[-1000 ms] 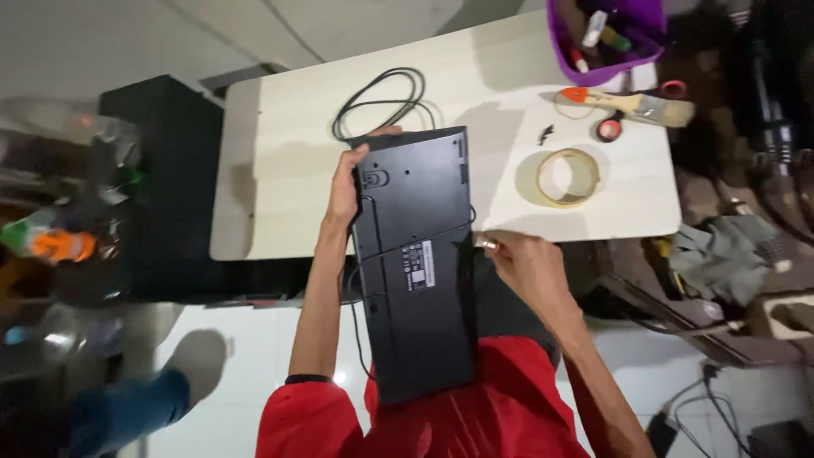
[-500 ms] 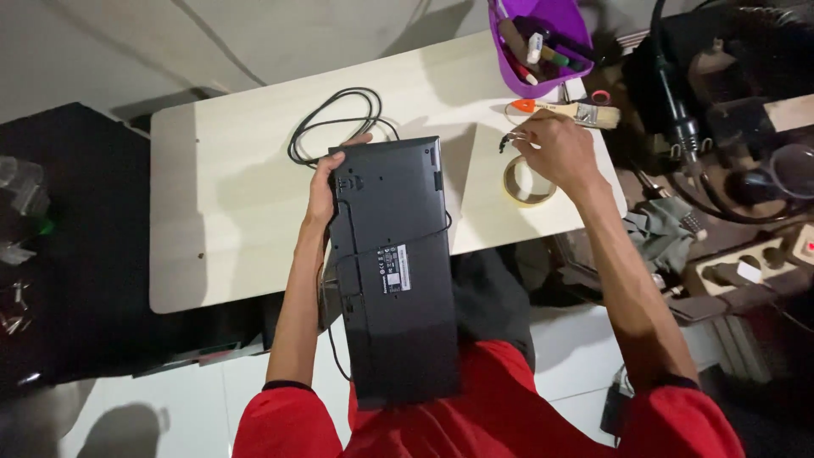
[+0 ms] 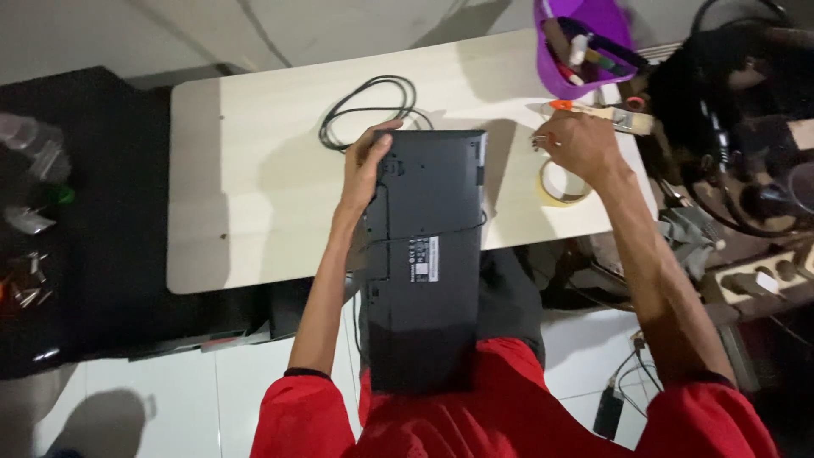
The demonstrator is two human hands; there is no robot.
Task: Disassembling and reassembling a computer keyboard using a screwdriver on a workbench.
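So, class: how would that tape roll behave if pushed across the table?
The tape roll lies flat on the table, so it would probably slide, not roll. It is a thin open ring, likely light. The right hand partly covers it.

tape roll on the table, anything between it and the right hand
Nothing visible does. The right hand hangs directly over the tape roll, covering its upper edge; whether the fingers touch it cannot be told. The left hand grips the black keyboard beside it.
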